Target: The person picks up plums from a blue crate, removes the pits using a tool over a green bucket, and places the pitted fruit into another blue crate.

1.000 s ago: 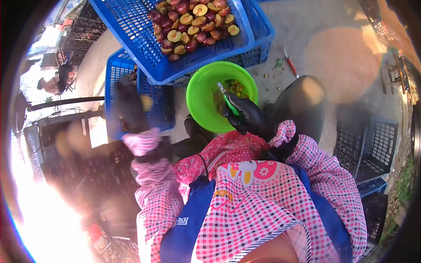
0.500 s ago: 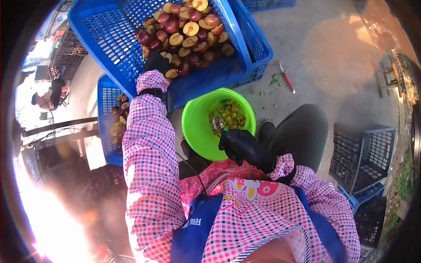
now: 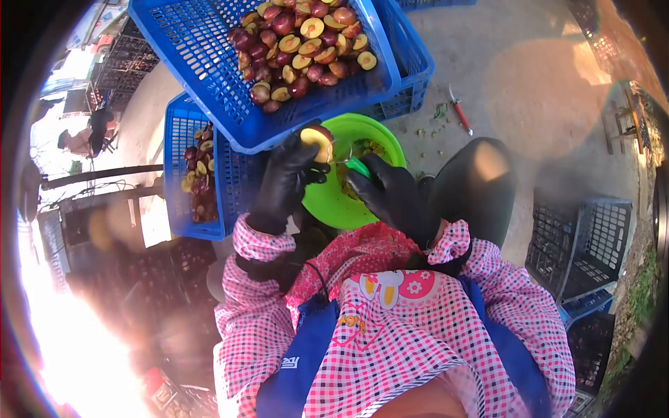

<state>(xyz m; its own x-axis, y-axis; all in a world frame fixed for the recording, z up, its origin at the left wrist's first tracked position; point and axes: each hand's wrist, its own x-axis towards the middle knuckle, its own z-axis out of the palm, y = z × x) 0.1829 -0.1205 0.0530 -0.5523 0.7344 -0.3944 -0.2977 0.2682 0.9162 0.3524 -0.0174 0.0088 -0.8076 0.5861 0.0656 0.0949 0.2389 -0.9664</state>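
My black-gloved left hand [image 3: 282, 171] is closed on a halved plum [image 3: 318, 145], its yellow cut face showing and a dark red skin edge behind. In my right hand [image 3: 394, 195], also gloved in black, is a small pitting tool [image 3: 358, 166] with a green handle and a thin metal end pointing at the plum half. Both hands are above a lime green basin [image 3: 327, 205]; yellowish pits or scraps lie inside, partly hidden by my right hand. Just beyond it, a tilted blue crate [image 3: 185, 59] holds many halved plums [image 3: 300, 49].
Another blue crate [image 3: 226, 188] with plum halves stands at the left. A red-handled knife-like tool [image 3: 460, 118] lies on the concrete floor among scraps. Dark crates [image 3: 578, 244] stand at the right. A person [image 3: 90, 136] is in the far left background.
My left hand has come back from the plums in the tilted crate and now holds a plum half above the basin. My right hand, with the pitting tool, has risen slightly toward it.
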